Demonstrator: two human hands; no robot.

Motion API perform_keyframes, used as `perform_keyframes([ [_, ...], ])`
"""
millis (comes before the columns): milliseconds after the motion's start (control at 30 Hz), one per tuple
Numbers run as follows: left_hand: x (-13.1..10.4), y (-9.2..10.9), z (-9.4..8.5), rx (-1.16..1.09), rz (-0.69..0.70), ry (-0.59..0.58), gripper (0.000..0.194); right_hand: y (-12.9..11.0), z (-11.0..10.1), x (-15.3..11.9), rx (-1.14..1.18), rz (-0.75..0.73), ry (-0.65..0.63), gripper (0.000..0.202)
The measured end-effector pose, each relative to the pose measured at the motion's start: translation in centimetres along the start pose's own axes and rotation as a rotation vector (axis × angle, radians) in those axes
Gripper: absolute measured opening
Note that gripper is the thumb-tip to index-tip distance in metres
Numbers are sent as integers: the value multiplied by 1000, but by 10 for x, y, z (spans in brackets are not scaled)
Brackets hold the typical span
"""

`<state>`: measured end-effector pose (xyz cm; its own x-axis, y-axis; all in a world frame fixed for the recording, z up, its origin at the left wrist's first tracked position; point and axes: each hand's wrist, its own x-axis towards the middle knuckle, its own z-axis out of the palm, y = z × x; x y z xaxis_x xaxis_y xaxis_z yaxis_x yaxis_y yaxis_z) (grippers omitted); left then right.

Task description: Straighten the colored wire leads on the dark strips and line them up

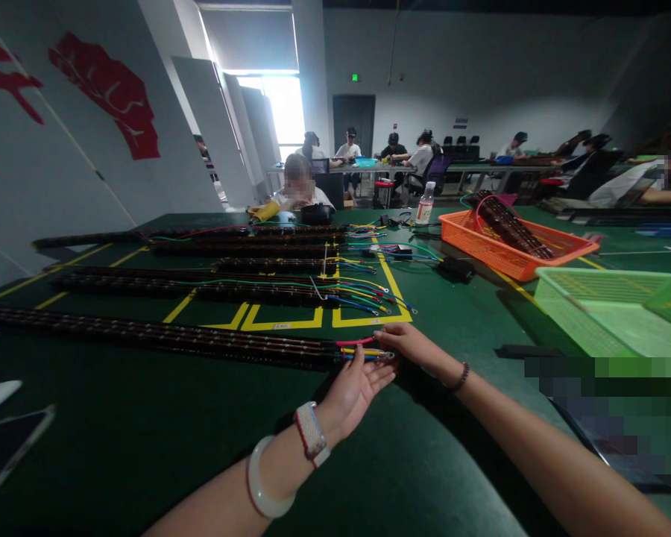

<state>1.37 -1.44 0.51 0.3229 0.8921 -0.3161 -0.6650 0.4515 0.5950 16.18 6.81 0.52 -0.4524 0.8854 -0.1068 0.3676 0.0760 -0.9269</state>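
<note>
A long dark wire bundle point(201, 337) lies across the near part of the green table, its coloured wire ends pointing right. My left hand point(355, 395) is palm up at that end, fingers stretched out beneath the yellow and blue wires point(366, 353), thumb across them in a loose hold. A ring-shaped metal terminal point(390, 356) shows above its fingertips. Between thumb and fingertips, my right hand point(411, 343) pinches the tip of the red wire point(355, 342). Part of the wires is hidden by my left thumb.
Several similar bundles point(257, 287) lie farther back over yellow tape. An orange basket point(489, 250) holding another bundle and a green basket point(564, 313) stand at right. A bottle point(425, 205) is at the back. A dark phone-like object point(14, 455) lies at left. Other people sit beyond.
</note>
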Motion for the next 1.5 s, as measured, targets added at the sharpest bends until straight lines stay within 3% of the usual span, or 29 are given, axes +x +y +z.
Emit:
perform_keyframes([
  [100,-1,1,0,15,5,-12,45,3,5,8,121,-44,98,41],
  [267,-2,2,-1,33,-20,-34,49,6,11,18,132,-137,243,42],
  [500,-1,1,-2,20,-45,-28,51,12,4,12,-64,-119,134,46],
  [633,-1,1,-3,19,-52,-29,50,12,-6,-10,-226,-133,168,53],
  [833,-2,2,0,1,-33,-18,43,7,-8,-31,-554,-578,91,50],
  [933,-1,1,0,-5,-24,-18,41,6,-4,-32,-618,-643,98,47],
  [1133,0,0,0,-1,-40,-7,40,10,-1,-30,-533,-590,142,43],
  [1367,-6,3,0,116,-57,49,41,12,1,-24,-443,-336,255,44],
  [1500,-6,1,-4,117,-54,23,36,12,3,-20,-465,-241,290,44],
])
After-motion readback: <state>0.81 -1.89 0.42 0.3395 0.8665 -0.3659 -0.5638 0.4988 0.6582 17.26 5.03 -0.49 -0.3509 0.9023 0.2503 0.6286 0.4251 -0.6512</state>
